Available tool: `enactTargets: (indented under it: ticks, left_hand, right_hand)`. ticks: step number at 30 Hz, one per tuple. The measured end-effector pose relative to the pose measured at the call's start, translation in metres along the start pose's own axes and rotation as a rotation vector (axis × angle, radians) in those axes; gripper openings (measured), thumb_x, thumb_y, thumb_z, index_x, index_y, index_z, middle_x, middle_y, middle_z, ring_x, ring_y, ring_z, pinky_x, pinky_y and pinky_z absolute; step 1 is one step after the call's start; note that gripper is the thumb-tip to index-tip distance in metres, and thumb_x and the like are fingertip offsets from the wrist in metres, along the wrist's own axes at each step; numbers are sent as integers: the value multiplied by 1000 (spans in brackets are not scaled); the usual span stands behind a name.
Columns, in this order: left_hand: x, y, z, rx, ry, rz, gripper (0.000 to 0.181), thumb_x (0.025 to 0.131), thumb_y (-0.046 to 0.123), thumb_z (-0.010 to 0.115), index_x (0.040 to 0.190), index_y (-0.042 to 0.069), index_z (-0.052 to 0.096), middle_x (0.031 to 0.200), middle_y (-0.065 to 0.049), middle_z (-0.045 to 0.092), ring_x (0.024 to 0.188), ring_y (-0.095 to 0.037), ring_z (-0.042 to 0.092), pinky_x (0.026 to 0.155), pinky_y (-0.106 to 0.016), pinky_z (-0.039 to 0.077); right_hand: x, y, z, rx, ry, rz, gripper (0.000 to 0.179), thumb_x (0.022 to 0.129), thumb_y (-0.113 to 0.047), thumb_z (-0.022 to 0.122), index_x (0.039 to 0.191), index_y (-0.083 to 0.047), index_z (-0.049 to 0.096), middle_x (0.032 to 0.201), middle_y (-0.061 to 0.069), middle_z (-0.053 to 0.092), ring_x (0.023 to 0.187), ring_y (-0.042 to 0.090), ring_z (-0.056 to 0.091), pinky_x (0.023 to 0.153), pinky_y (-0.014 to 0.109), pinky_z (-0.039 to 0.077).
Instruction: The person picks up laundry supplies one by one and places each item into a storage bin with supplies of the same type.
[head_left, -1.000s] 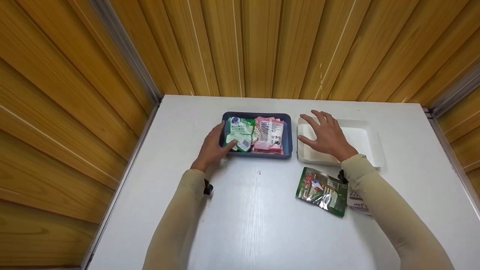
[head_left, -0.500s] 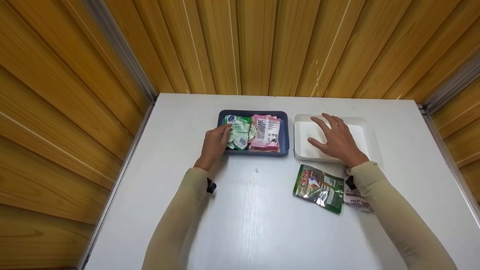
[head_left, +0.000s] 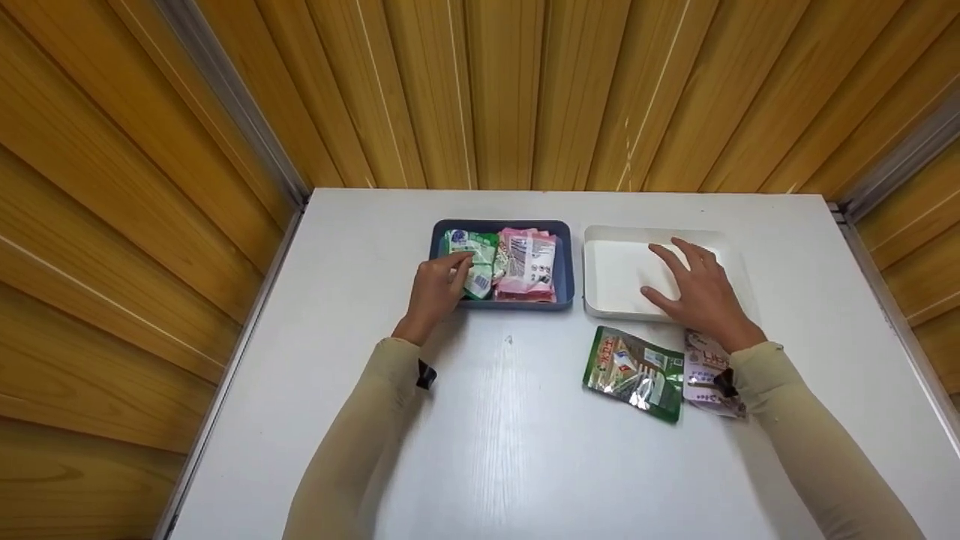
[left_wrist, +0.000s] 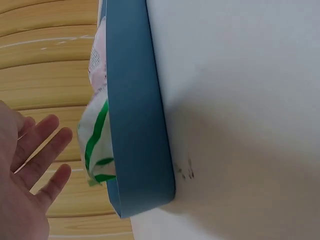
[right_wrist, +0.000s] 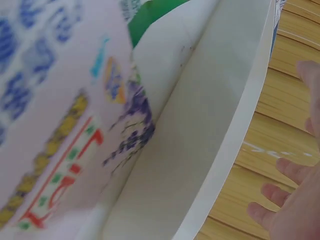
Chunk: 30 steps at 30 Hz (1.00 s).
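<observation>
My left hand (head_left: 435,289) is over the left part of the dark blue tray (head_left: 525,305), nearest to the green-and-white packets (head_left: 482,274). In the left wrist view its fingers (left_wrist: 47,142) are loosely spread, and a gap parts them from the packet. Pink packets (head_left: 529,262) lie stacked in the right half of that tray. Over the right side of the white tray (head_left: 619,277) is my right hand (head_left: 709,300), fingers spread and holding nothing. Below it a purple pouch (head_left: 703,375) with a lavender print lies on the table, partly hidden by the forearm.
A shiny green pouch (head_left: 637,375) lies in front of the white tray, beside the purple one. The trays stand side by side on the white table (head_left: 480,450), with a narrow gap between them. Wood-patterned panels (head_left: 502,97) enclose the back and sides.
My left hand has moved from the blue tray's left rim to over the green packets, its fingers drawing closer together. My right hand has shifted right and nearer, uncovering more of the white tray.
</observation>
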<state>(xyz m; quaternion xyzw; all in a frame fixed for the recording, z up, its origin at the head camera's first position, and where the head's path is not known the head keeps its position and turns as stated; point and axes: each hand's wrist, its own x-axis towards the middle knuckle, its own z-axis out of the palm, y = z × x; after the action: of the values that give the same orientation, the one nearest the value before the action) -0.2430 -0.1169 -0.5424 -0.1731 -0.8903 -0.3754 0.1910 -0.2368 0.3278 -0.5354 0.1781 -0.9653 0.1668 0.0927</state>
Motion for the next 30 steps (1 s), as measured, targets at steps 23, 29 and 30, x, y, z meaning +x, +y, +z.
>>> enactTargets:
  ticks: [23, 29, 30]
  left_hand:
    - [15, 61, 51, 57, -179, 89, 46, 99, 33, 71, 139, 11, 64, 138, -7, 66, 131, -24, 58, 115, -39, 42]
    - [16, 72, 63, 95, -215, 120, 58, 97, 42, 71, 145, 11, 58, 144, -7, 61, 135, -24, 55, 117, -39, 40]
    - [16, 74, 66, 99, -221, 129, 60, 97, 44, 71, 146, 11, 56, 145, -7, 60, 136, -24, 54, 117, -39, 39]
  right_hand:
    - [-59, 18, -5, 1, 60, 8, 78, 88, -34, 81, 155, -17, 44, 156, 28, 36, 136, 58, 33, 105, 75, 30]
    - [-69, 18, -3, -9, 61, 6, 78, 88, -35, 80, 155, -17, 43, 156, 28, 36, 137, 58, 33, 105, 76, 30]
    - [-71, 18, -2, -10, 59, 9, 78, 88, -35, 80, 155, -18, 43, 156, 28, 35, 137, 58, 33, 105, 76, 30]
